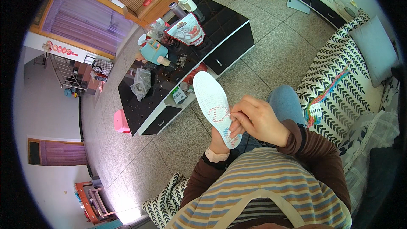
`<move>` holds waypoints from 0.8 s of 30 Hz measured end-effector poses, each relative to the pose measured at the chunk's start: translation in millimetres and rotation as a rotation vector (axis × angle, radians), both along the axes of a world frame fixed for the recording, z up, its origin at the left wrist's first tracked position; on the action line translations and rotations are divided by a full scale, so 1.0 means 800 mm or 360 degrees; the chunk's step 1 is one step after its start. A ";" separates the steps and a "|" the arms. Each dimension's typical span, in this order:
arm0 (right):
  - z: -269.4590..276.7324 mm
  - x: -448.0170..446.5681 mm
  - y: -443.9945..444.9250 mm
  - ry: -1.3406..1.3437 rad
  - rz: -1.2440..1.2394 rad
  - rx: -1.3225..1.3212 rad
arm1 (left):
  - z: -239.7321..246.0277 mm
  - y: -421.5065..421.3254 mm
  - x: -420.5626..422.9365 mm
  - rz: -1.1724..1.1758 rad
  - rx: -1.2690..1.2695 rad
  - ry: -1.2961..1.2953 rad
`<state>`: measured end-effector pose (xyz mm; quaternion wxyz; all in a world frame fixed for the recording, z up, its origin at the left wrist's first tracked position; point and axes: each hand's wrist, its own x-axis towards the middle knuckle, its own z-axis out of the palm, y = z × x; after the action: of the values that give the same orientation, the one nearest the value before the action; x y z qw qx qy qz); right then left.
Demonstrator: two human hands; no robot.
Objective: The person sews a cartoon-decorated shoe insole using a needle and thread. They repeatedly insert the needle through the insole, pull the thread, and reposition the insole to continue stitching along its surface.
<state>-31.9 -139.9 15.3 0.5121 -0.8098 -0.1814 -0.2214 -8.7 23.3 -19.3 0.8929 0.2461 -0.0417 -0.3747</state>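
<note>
A white shoe insole (211,90) is held tilted above my lap. It bears a red stitched or printed outline near its middle and blue and red marks towards its lower end. My left hand (220,142) grips it from behind at the lower end, its fingers mostly hidden by the insole. At the insole's right edge, my right hand (254,119) pinches something thin and pale, perhaps a needle or thread; it is too small to tell. A bundle of multicoloured embroidery thread (327,90) with a white card (315,110) lies on the sofa to my right.
A black-topped coffee table (222,16) stands ahead, holding a snack pouch (187,31), a teal container (154,52), a plastic bag (141,84) and bottles. A pink stool (121,121) is beside it. The leaf-patterned sofa (337,54) carries a grey cushion (375,51).
</note>
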 end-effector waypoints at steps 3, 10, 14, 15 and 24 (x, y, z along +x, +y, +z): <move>-0.001 0.000 0.001 0.0027 -0.0001 0.0023 | -0.001 -0.001 0.001 0.0010 -0.0009 -0.0007; 0.000 -0.002 -0.002 -0.0106 -0.0034 -0.0135 | -0.004 0.001 -0.002 0.0101 0.0038 0.0024; -0.003 -0.001 -0.004 -0.0098 -0.0083 -0.0113 | -0.004 -0.003 -0.005 0.0326 0.0437 -0.0181; -0.005 0.000 -0.005 -0.0051 -0.0087 -0.0058 | -0.005 -0.005 -0.005 0.0348 0.0571 -0.0299; -0.048 0.012 0.001 0.0806 0.0386 0.1180 | 0.004 -0.012 -0.009 0.0598 0.1145 -0.0640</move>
<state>-22.5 -139.2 -23.0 0.8174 -0.5737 -0.0526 -0.0051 -15.6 14.0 -16.3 0.7772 0.6121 -0.0361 -0.1416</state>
